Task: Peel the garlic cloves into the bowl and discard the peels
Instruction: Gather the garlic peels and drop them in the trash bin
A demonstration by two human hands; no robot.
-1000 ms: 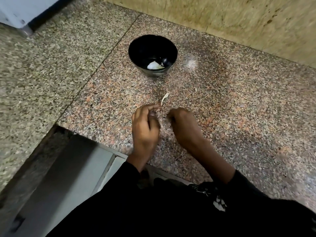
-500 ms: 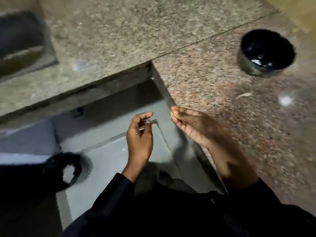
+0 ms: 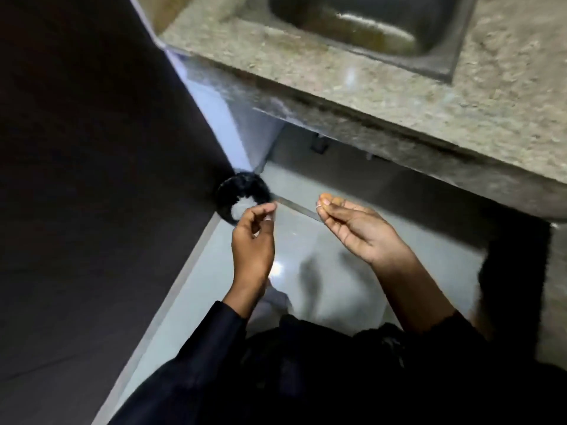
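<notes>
A granite surface (image 3: 399, 96) with a steel sink (image 3: 362, 23) ran above both hands. Below them lay the pale floor (image 3: 322, 250), with a black bin (image 3: 233, 191) just beyond the left hand (image 3: 253, 240). That hand pinched something pale, too blurred to identify, while the right hand (image 3: 356, 228) pinched a thin garlic peel (image 3: 319, 205).

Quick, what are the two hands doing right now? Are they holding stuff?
Left hand: fingers pinched together on something small and pale, too blurred to name.
Right hand: fingertips pinched on a thin pale sliver, likely garlic peel.
</notes>
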